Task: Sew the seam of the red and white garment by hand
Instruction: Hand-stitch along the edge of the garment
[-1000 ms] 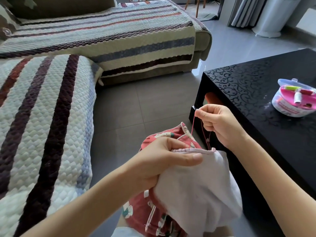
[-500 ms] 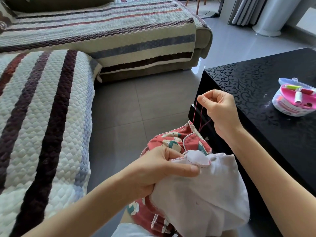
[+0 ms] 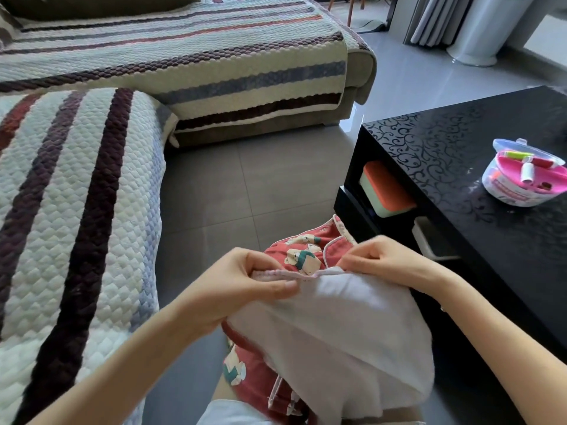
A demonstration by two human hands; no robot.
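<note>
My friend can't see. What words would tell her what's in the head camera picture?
A left hand and a right hand pinch the seam edge of a red and white garment. A round sewing kit sits on a black table to the right.

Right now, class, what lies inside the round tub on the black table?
Inside the tub, a pink tray carries a white spool, a green spool and a red spool of thread. Anything beneath the tray is covered.

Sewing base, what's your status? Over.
Left grip pinches seam. Right grip pinches garment edge. Nothing in the way.
</note>
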